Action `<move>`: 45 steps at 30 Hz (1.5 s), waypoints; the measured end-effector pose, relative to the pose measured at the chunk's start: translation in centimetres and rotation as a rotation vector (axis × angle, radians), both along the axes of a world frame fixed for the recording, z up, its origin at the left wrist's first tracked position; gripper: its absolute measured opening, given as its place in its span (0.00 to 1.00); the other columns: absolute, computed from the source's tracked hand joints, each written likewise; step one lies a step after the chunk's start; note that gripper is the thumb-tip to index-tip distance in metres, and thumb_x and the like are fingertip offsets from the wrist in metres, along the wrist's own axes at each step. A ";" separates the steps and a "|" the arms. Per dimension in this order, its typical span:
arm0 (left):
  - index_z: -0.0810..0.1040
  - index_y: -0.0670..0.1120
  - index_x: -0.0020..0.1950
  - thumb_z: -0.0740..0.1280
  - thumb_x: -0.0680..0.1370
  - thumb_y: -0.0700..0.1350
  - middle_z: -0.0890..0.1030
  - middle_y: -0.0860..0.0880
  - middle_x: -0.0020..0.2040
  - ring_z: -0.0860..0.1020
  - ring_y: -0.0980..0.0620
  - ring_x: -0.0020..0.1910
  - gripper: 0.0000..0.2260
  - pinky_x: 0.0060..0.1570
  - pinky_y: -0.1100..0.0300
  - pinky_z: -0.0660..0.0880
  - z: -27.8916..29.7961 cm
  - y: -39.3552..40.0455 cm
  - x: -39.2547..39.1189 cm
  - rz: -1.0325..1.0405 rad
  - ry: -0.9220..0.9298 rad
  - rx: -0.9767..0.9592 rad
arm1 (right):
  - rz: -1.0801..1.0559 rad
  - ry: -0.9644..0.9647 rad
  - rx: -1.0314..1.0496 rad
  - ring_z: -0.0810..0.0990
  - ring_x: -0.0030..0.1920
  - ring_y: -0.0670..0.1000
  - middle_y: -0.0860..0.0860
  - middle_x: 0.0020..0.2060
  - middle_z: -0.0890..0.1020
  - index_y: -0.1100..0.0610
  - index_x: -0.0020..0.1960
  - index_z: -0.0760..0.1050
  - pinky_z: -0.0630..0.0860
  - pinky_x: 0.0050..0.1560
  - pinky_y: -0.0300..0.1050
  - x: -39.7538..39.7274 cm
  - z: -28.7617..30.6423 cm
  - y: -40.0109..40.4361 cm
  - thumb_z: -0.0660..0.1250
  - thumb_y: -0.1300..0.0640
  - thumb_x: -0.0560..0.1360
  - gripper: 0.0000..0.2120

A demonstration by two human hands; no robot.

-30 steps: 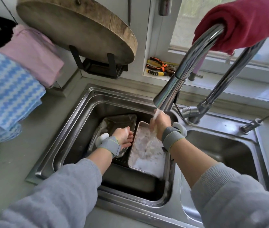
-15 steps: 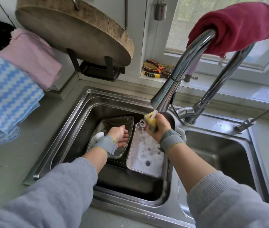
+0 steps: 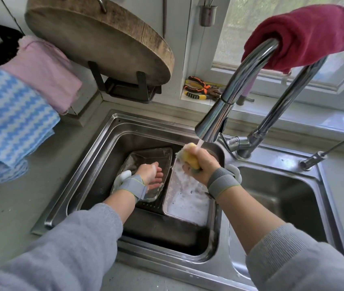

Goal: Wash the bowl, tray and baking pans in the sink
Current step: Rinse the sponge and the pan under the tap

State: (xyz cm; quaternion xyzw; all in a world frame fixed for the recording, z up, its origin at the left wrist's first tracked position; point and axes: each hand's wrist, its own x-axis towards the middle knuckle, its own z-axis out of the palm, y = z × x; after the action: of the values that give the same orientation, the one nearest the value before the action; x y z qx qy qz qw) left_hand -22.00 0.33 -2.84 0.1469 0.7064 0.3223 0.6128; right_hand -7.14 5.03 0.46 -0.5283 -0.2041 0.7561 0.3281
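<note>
Two metal baking pans lie in the left basin of the steel sink (image 3: 95, 148). The right pan (image 3: 185, 202) is full of white foam. My right hand (image 3: 200, 164) squeezes a yellow sponge (image 3: 189, 157) above that pan's far end, under the running faucet (image 3: 215, 120). The left pan (image 3: 156, 158) sits tilted beside it. My left hand (image 3: 151, 175) rests inside the left pan, fingers curled over its right rim. Both wrists wear grey straps. No bowl shows.
A red cloth (image 3: 301, 36) hangs over the faucet's arch. A round wooden board (image 3: 95, 38) stands on a black rack behind the sink. Pink and blue-white towels (image 3: 13, 114) hang at left. Pliers (image 3: 200, 89) lie on the window sill. The right basin (image 3: 282, 206) holds nothing.
My right hand lifted from the foamy pan up to the water stream and now squeezes the sponge there. My left hand stayed on the left pan.
</note>
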 end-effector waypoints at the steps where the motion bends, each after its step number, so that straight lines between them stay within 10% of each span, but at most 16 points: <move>1: 0.73 0.41 0.48 0.54 0.83 0.48 0.76 0.46 0.40 0.75 0.49 0.40 0.13 0.51 0.54 0.72 0.1 0.0 0.0 -0.001 0.003 0.001 | -0.032 0.015 -0.007 0.77 0.40 0.52 0.56 0.38 0.79 0.58 0.47 0.74 0.77 0.40 0.44 0.2 0.0 0.0 0.65 0.64 0.76 0.02; 4: 0.73 0.41 0.51 0.54 0.83 0.48 0.76 0.47 0.40 0.76 0.47 0.45 0.13 0.56 0.52 0.72 0.4 0.2 0.3 -0.014 -0.004 0.005 | -0.082 -0.011 0.006 0.78 0.50 0.60 0.61 0.47 0.74 0.60 0.48 0.78 0.81 0.47 0.55 0.3 0.2 0.2 0.63 0.70 0.74 0.09; 12: 0.72 0.41 0.53 0.54 0.83 0.48 0.77 0.46 0.41 0.76 0.49 0.41 0.13 0.55 0.53 0.72 0.4 -0.1 0.1 -0.016 -0.002 0.001 | 0.033 -0.056 0.087 0.77 0.33 0.51 0.56 0.36 0.74 0.59 0.43 0.75 0.73 0.24 0.35 -0.7 1.0 -0.2 0.61 0.73 0.74 0.10; 16: 0.73 0.41 0.58 0.53 0.83 0.48 0.77 0.44 0.50 0.76 0.45 0.51 0.14 0.59 0.52 0.71 0.7 -0.4 -0.2 -0.031 0.011 0.005 | 0.114 -0.044 0.064 0.80 0.42 0.48 0.51 0.36 0.79 0.55 0.43 0.72 0.74 0.48 0.41 -0.4 0.9 0.7 0.67 0.54 0.77 0.07; 21: 0.72 0.43 0.48 0.53 0.83 0.49 0.77 0.47 0.44 0.77 0.47 0.46 0.13 0.55 0.54 0.71 0.6 -0.5 -0.2 -0.043 0.015 -0.002 | 0.070 -0.141 0.015 0.73 0.17 0.44 0.55 0.36 0.78 0.59 0.46 0.71 0.64 0.16 0.33 0.3 1.3 0.7 0.65 0.56 0.78 0.07; 27: 0.73 0.43 0.49 0.52 0.83 0.49 0.76 0.48 0.40 0.75 0.47 0.50 0.14 0.59 0.53 0.71 0.9 -0.5 -0.2 -0.041 0.013 0.005 | 0.082 -0.307 0.110 0.75 0.34 0.51 0.51 0.34 0.75 0.54 0.39 0.72 0.73 0.38 0.46 -1.1 1.2 0.9 0.69 0.54 0.74 0.09; 34: 0.73 0.43 0.49 0.52 0.83 0.49 0.78 0.46 0.45 0.76 0.47 0.49 0.14 0.59 0.53 0.71 0.9 -0.7 -0.6 -0.043 0.014 0.011 | 0.027 -0.436 0.109 0.71 0.30 0.50 0.51 0.30 0.73 0.56 0.37 0.71 0.70 0.32 0.44 -1.3 0.5 0.8 0.66 0.55 0.76 0.10; 45: 0.72 0.43 0.51 0.51 0.83 0.49 0.78 0.48 0.42 0.76 0.47 0.52 0.14 0.60 0.53 0.70 2.1 -0.1 -0.7 -0.079 0.022 0.029 | -0.170 -0.162 0.060 0.62 0.18 0.47 0.50 0.20 0.67 0.54 0.34 0.59 0.59 0.22 0.30 -0.3 2.0 2.9 0.50 0.59 0.79 0.15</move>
State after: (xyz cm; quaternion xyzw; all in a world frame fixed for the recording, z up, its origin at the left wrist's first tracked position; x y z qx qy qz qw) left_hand -22.66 0.25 -0.74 0.1871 0.7020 0.3066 0.6149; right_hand -7.42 7.89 2.47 -0.5928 -0.2069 0.6739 0.3894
